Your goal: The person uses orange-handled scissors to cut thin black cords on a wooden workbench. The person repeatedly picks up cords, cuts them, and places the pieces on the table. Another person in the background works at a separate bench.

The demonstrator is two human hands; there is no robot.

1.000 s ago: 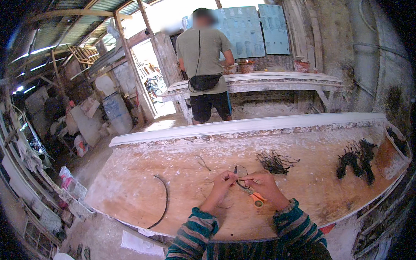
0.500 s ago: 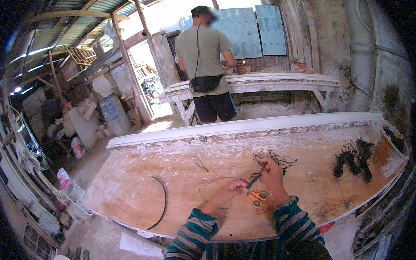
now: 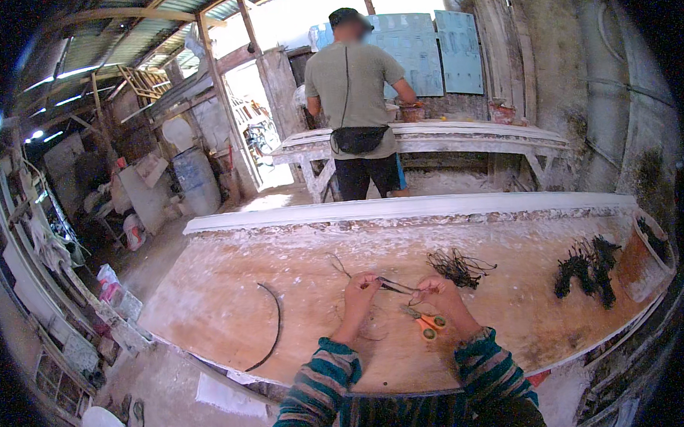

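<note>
A thin dark cord (image 3: 396, 287), partly looped, stretches between my two hands above the wooden board. My left hand (image 3: 361, 289) pinches one end of it. The other end is between the fingertips of my right hand (image 3: 440, 291). Just below my right hand lie scissors with orange handles (image 3: 430, 327), flat on the board. Past that hand sits a loose bundle of dark cords (image 3: 461, 268). To the left, a curved black strip (image 3: 276, 321) rests by itself, and a thin loose strand (image 3: 338, 265) lies beyond my left hand.
Tied black bundles (image 3: 589, 269) lie at the board's right, beside a stained bucket (image 3: 637, 260) with dark material inside. A long white moulding (image 3: 410, 209) runs along the far edge. Beyond it, another person (image 3: 353, 93) stands at a second bench (image 3: 460, 139). A blue barrel (image 3: 196, 181) stands far left.
My hands have drawn apart, the left one going left and away from me, so the cord now spans between them. The right hand has come off the cord bundle. The view has shifted slightly.
</note>
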